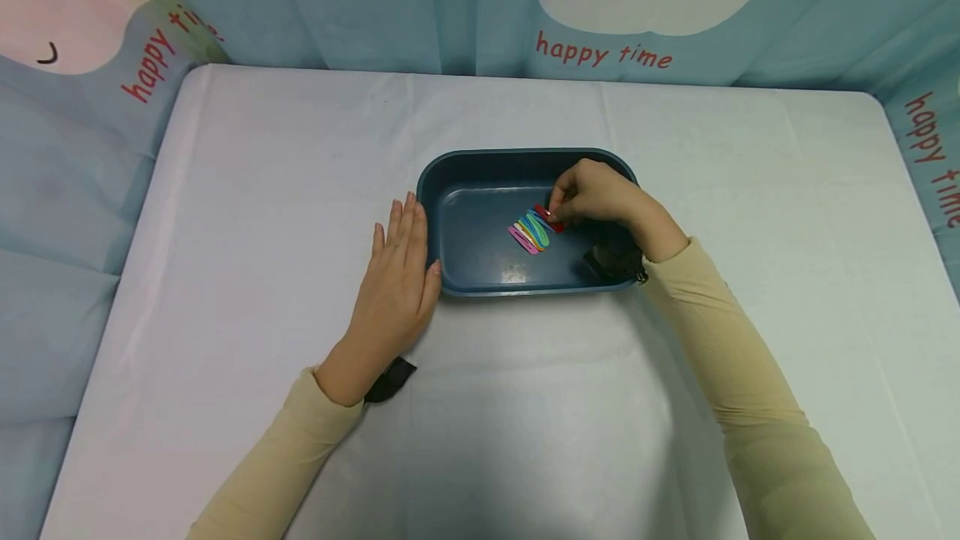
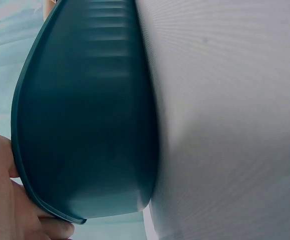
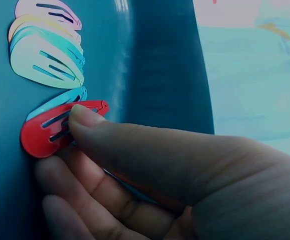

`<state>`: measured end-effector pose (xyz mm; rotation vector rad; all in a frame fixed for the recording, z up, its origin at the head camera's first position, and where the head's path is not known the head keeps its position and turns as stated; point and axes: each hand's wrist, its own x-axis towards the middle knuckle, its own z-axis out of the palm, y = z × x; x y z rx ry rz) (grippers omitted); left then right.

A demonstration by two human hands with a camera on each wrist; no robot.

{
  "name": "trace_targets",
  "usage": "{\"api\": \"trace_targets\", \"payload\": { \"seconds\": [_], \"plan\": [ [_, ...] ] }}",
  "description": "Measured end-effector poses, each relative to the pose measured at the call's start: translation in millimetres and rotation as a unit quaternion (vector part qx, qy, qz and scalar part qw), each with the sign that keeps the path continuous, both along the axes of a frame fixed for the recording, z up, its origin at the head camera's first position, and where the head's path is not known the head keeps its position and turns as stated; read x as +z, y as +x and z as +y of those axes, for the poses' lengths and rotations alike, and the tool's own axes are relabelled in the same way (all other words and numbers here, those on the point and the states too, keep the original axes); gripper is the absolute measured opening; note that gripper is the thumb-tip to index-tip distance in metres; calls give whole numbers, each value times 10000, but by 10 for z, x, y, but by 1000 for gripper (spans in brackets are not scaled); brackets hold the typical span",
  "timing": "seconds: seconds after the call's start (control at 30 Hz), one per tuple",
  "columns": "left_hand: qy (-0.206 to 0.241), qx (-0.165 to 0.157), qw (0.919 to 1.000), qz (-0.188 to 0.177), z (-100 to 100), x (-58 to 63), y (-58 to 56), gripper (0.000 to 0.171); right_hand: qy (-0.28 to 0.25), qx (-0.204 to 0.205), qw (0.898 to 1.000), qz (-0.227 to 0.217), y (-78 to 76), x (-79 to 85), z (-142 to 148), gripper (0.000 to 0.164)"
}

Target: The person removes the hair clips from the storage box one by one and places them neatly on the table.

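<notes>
A dark blue-green tray (image 1: 472, 232) stands on the white-covered table. Inside it my right hand (image 1: 600, 194) pinches a red snap hair clip (image 3: 40, 136) between thumb and fingers, seen closely in the right wrist view. Under and beside the red clip lies a blue hair clip (image 3: 60, 100). Further along the row come overlapping clips: a light green clip (image 3: 27, 62), a yellow one and a pink clip (image 3: 40, 7). My left hand (image 1: 393, 294) lies with straight fingers along the tray's left end, the fingers at its rim (image 2: 16, 115) in the left wrist view.
White cloth (image 1: 300, 190) covers the table around the tray. A light blue curtain (image 1: 360, 7) with cartoon prints hangs behind the table's far edge. Black wrist straps show at the left wrist (image 1: 390, 380) and the right wrist (image 1: 615, 263).
</notes>
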<state>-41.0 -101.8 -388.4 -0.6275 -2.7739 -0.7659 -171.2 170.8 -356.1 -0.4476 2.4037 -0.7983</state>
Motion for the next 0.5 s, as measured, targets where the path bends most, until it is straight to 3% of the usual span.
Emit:
{"api": "trace_targets", "payload": {
  "seconds": [0.5],
  "plan": [
    [11, -13, 10000, -19, 0, -4, -2, 59, -201, -66, 9993, 307, 22, 21, 7, 10]
  ]
}}
